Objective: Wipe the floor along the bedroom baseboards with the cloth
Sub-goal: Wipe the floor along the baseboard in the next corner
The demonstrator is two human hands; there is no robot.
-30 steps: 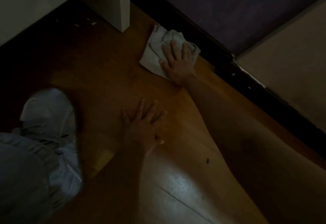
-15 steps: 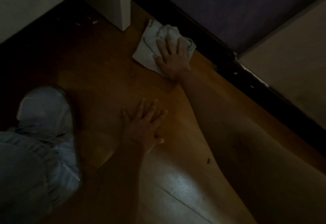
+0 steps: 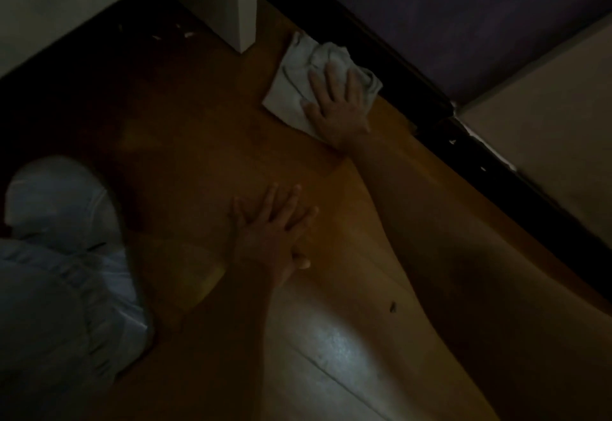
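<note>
The right hand (image 3: 337, 105), at about one o'clock, presses flat with straight, spread fingers on the crumpled white cloth (image 3: 298, 79), which lies on the brown wooden floor (image 3: 185, 142) touching the dark baseboard (image 3: 414, 89). The left hand (image 3: 271, 231), near centre, rests flat on the floor, fingers spread, holding nothing. A white furniture leg (image 3: 241, 6) stands at eleven o'clock of the cloth.

No readable text, labels, brands, numbers or signs anywhere in the head view. Frame is dark and slightly blurred; nothing legible on any object.
</note>
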